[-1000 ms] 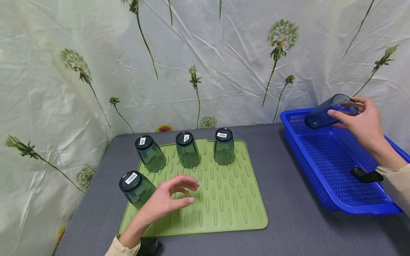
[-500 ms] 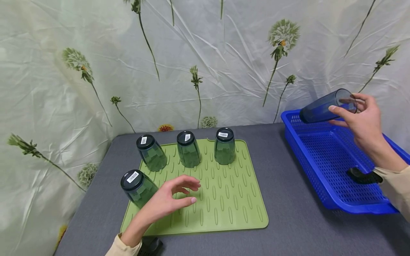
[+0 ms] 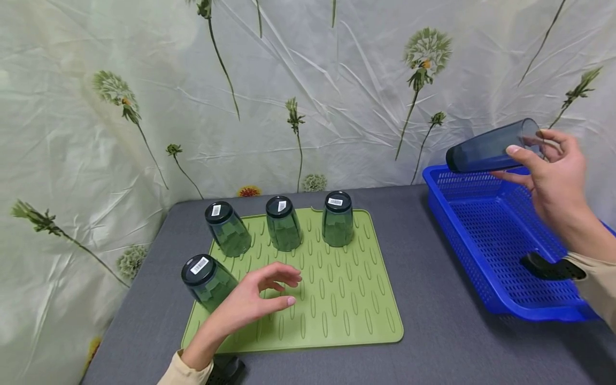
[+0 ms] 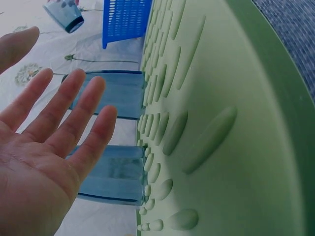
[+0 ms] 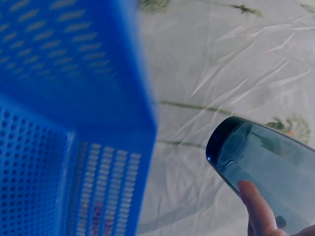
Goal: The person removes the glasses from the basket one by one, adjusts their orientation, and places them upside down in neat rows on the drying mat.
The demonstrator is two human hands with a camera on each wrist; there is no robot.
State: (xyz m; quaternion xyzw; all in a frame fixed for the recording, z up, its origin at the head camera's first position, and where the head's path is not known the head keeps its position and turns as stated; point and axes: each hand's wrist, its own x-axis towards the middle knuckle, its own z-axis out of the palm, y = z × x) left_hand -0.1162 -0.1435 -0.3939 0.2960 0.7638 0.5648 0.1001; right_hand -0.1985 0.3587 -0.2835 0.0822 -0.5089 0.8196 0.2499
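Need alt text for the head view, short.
The right hand holds a blue-grey tumbler on its side above a blue basket. The left hand hovers open over a green mat bearing four upturned tumblers.

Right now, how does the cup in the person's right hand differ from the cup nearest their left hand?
The held cup lies nearly on its side in the air above the blue basket, gripped by the right hand; the near cup stands upside down on the green mat. The left hand hovers beside the near cup without gripping it. The near cup's base shows a barcode sticker; the held cup shows none. Both are dark, see-through tumblers.
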